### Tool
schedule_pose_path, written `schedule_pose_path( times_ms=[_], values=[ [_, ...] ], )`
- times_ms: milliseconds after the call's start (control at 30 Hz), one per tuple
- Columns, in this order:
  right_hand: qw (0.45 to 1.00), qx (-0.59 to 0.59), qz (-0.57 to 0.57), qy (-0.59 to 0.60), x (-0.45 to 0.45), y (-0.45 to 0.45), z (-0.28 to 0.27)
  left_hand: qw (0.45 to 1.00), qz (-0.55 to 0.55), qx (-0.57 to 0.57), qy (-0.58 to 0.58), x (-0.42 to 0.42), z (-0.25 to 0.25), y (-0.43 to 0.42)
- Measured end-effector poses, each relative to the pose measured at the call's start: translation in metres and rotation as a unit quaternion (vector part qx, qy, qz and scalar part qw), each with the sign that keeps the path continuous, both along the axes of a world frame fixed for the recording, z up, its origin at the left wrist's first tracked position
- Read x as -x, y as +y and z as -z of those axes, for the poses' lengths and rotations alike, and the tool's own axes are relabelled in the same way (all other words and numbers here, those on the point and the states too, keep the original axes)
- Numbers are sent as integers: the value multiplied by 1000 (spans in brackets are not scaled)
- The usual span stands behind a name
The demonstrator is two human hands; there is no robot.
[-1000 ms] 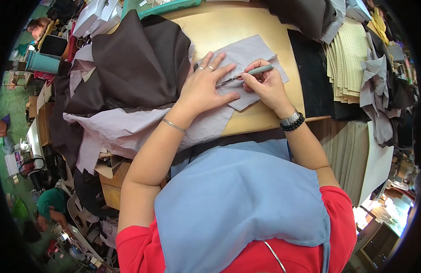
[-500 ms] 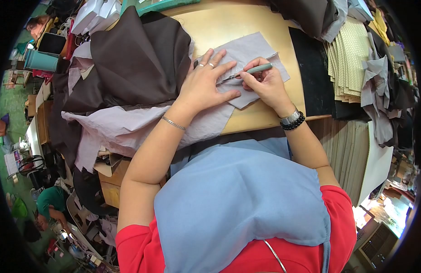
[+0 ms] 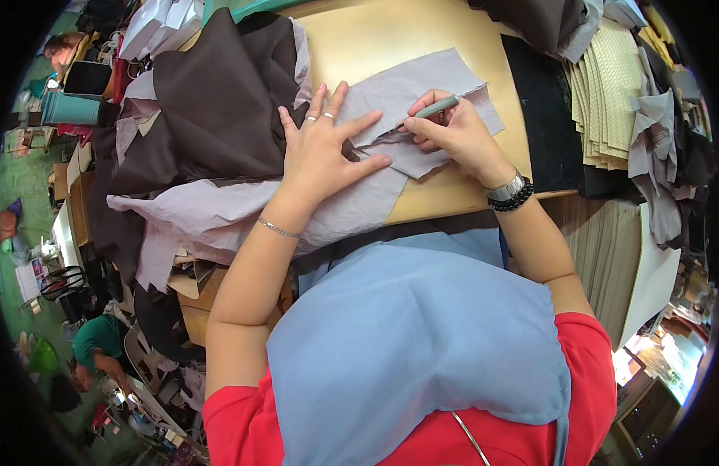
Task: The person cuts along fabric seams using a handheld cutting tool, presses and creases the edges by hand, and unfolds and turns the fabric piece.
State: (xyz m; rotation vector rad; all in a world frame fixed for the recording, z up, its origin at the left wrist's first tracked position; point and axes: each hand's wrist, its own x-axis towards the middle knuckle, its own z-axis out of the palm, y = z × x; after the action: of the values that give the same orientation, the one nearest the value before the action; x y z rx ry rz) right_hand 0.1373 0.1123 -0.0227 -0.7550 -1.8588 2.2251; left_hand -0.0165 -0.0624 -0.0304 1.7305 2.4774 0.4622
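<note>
Beyond the tabletop's left edge stand a blue-green bin (image 3: 71, 109) and, nearer, a co-worker in a green shirt (image 3: 99, 342), leaning forward. Dark brown cloth (image 3: 220, 109) lies heaped over the left side of the tabletop (image 3: 375, 39) and hangs past that edge, with a crumpled pale lining (image 3: 352, 206) spreading below it to the near edge. Just right of the heap, the left hand (image 3: 319, 147) lies palm down, its fingers spread well apart, the upper ones over the dark cloth and the forefinger and thumb on the pale material. From beneath this hand a flat pale grey piece of cloth (image 3: 429, 74) slants across the middle of the tabletop toward the right edge, its right end slightly raised. Over its lower part the right hand (image 3: 446, 128) has thumb and fingers pinched together on a slim grey-green tool (image 3: 439, 106), whose thin tip points left, down at a fold; whether it touches, I cannot tell. A black strip (image 3: 546, 116) runs along the right edge, with cream textured sheets (image 3: 608, 93) stacked just beyond
</note>
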Motion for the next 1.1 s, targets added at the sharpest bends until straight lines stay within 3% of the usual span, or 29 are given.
schedule_pose_path(
  times_ms=[333,433,533,633,733,1100],
  values=[
    [998,32,-57,7,-3,11,-3,1000,4,8,-17,1,-2,1],
    [972,212,-87,55,-8,12,-4,1000,6,12,-17,1,-4,2],
    [981,163,-68,80,-11,1,-10,1000,6,10,-22,1,-3,1],
    [991,21,90,100,-7,-8,-8,999,5,12,-33,1,-2,1],
    [988,-94,74,100,-9,-9,6,999,5,11,-34,2,-2,1],
    [990,-86,79,77,-7,-17,12,999,8,8,-38,1,-1,2]
  ],
)
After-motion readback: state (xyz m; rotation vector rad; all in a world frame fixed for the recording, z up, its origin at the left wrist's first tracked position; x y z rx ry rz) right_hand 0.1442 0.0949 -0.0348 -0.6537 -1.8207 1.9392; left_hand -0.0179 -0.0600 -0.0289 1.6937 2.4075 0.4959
